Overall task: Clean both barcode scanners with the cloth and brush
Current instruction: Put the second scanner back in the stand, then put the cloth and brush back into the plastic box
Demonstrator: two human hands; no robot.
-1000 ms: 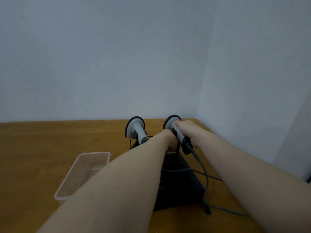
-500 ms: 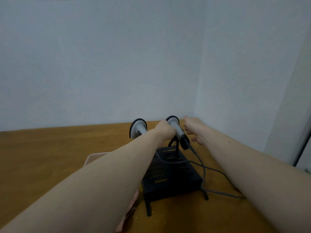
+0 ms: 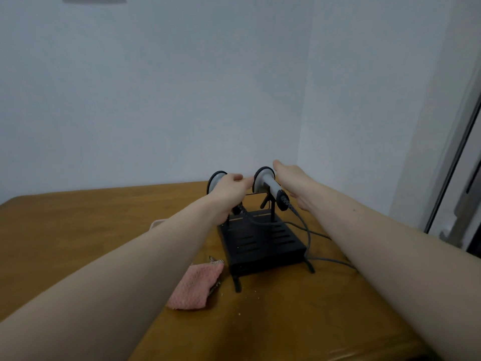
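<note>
Two grey barcode scanners rest side by side on a black stand (image 3: pixel 263 243) at the far side of the wooden table (image 3: pixel 78 225). My left hand (image 3: pixel 230 190) is curled over the handle of the left scanner (image 3: pixel 215 178), hiding most of it. The right scanner (image 3: pixel 269 185) lies free on its rest. My right hand (image 3: pixel 292 183) hovers just to its right, fingers apart, not touching it. A pink cloth (image 3: pixel 195 287) lies on the table in front of the stand's left leg. A striped item (image 3: pixel 216 261) pokes out from under the cloth; I cannot tell whether it is the brush.
Grey cables (image 3: pixel 309 238) run from the scanners over the stand and off to the right. A corner of a clear tub (image 3: pixel 157 223) shows behind my left forearm. Crumbs (image 3: pixel 247 295) lie in front of the stand. Walls meet in a corner just behind the stand.
My right hand has let go of the right scanner and opened beside it. My left hand has shifted left onto the left scanner. The view has shifted, bringing the cloth into sight.
</note>
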